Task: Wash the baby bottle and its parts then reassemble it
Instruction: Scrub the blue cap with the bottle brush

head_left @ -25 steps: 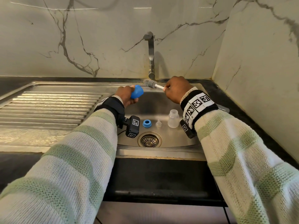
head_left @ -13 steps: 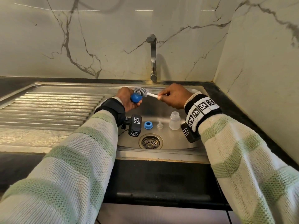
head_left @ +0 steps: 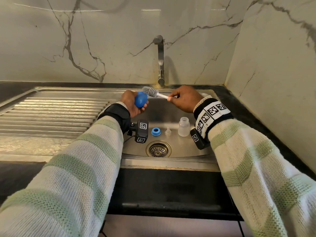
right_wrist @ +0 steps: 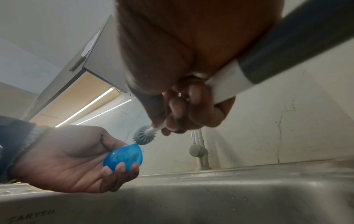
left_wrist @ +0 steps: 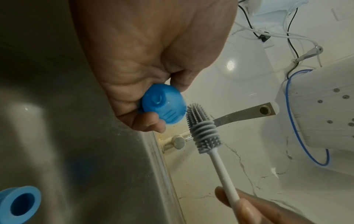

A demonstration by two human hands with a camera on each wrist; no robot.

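Head view, left hand gripping blue cap, right hand pinching brush (bristles beside cap)

Green-striped cream knit sleeves, tag-marked wristbands.

Blue cap beside brush bristles
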